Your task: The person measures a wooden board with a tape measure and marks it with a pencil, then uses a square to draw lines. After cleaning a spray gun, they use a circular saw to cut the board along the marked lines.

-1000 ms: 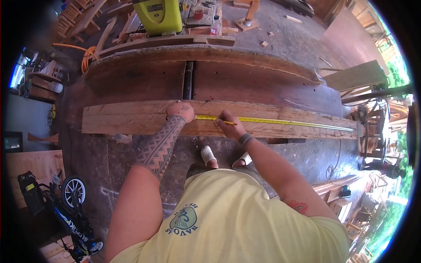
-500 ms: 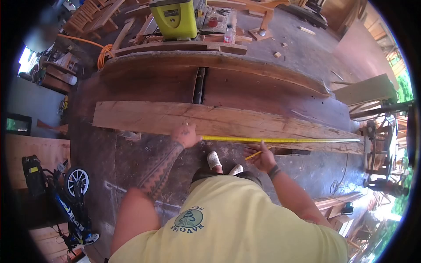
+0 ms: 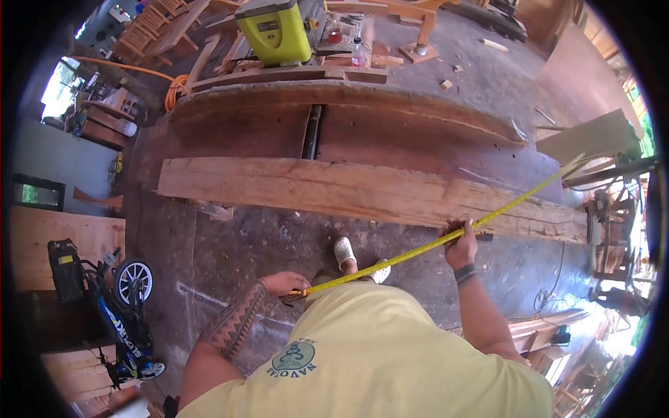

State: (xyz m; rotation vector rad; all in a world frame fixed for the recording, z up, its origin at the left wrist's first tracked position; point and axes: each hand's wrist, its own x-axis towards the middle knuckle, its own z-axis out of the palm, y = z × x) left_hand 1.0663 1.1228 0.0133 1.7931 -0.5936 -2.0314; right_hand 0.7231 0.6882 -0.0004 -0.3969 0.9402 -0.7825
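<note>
My left hand [image 3: 281, 283], near my waist, is closed on the orange and dark case of a tape measure [image 3: 297, 295]. Its long yellow blade stretches diagonally up to the right, across a thick wooden plank [image 3: 300, 184] and past its front edge. My right hand [image 3: 460, 245] grips the blade partway along, just in front of the plank's right half. Whether that hand also holds the pencil cannot be made out. The blade's far tip stands out beyond the plank, near a board on the right.
Behind the plank lies another slab [image 3: 348, 97] with a rough edge. A lime-green machine [image 3: 275, 35] and bottles stand at the back. On the left is a small wheeled vehicle [image 3: 125, 313]. Machinery [image 3: 610, 216] borders the plank's right end.
My left hand has come off the plank back toward my waist with the tape case. My right hand has moved right and taken hold of the blade, which now slants above the plank.
</note>
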